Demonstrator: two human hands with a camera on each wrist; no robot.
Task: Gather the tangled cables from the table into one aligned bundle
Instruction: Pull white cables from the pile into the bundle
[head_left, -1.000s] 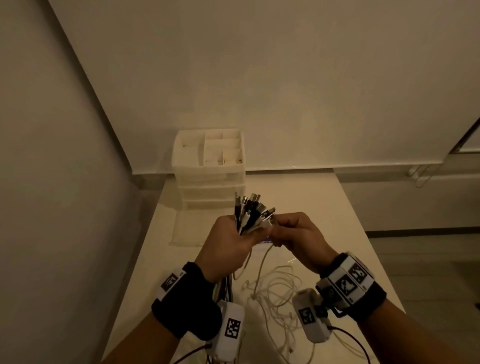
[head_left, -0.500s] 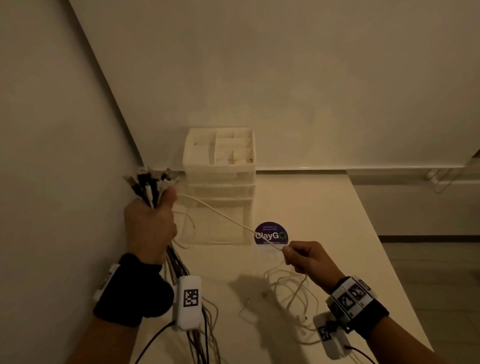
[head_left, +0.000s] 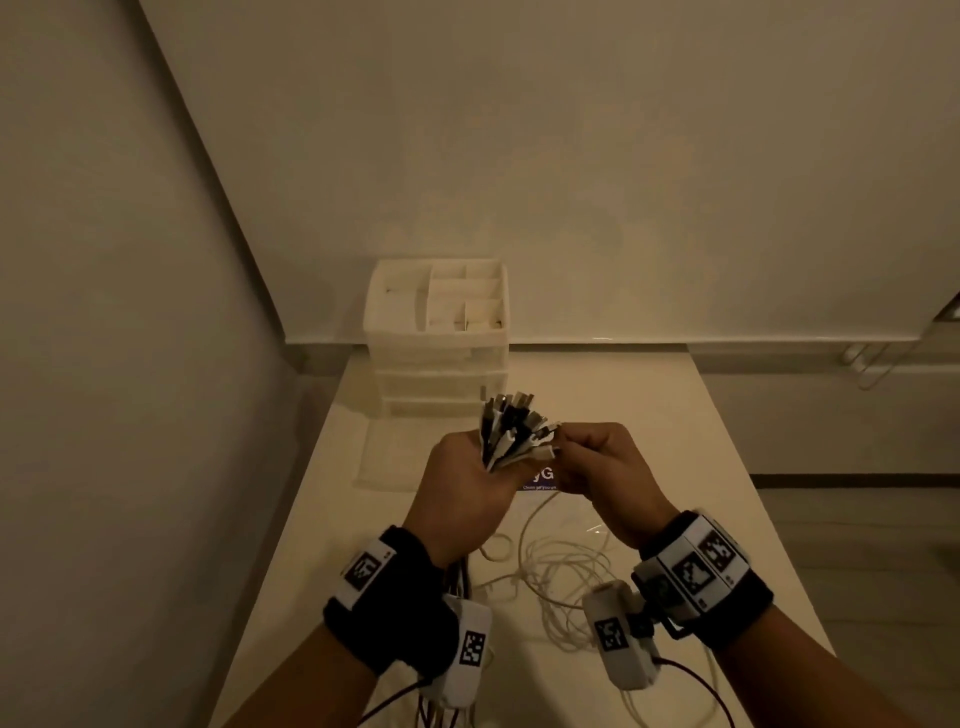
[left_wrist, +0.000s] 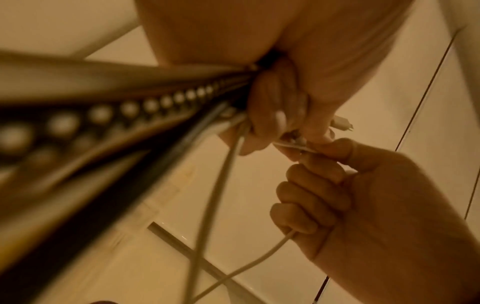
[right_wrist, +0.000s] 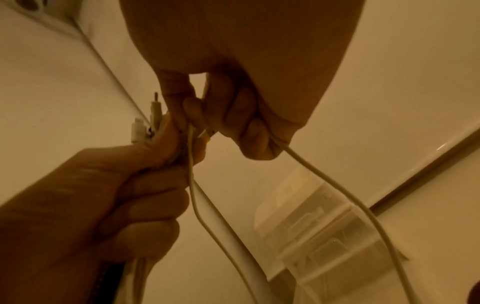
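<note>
Both hands have come back together over the middle of the pale surface (head_left: 649, 415), whereas half a second ago the left hand (head_left: 467, 483) was raised out to the left wall side and the right hand (head_left: 602, 467) held a white cable stretched out from it. At the back of the surface, against the wall, stands a translucent drawer organiser (head_left: 436, 338) with open compartments on top. Loose white cables (head_left: 561, 571) lie in slack loops on the surface between the two wrists, near the front edge. A dark round sticker (head_left: 543, 478) shows only as a sliver between the hands. The left hand is clenched around the cable bundle (head_left: 506, 434), whose black and white connector ends fan out above the fist while the cords hang down past the wrist. The right hand is curled on a single white cable (right_wrist: 324, 181), pinching its end against the bundle's connectors; the cord runs through the curled fingers (left_wrist: 306, 201) and drops in a loop towards the surface.
</note>
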